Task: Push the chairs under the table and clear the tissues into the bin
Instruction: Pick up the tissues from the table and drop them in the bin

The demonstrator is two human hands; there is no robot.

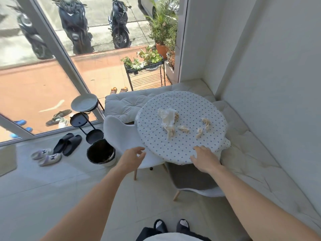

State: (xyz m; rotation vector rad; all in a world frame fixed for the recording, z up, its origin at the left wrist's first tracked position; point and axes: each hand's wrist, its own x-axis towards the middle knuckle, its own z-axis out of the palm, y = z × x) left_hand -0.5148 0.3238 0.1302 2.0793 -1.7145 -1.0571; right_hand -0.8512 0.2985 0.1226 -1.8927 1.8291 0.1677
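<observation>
Both hands were spread and empty: the left hand (132, 158) above the white chair (121, 134), the right hand (205, 158) on the surface (180, 153) edge. The tissues (171, 119) lay mid-surface, far from the bin (100, 153); tugging the cloth could scatter them.

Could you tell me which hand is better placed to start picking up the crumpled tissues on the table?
The right hand: it rests open on the round dotted table's near edge, nearest the crumpled tissues. The left hand hovers beside the white chair.
</observation>
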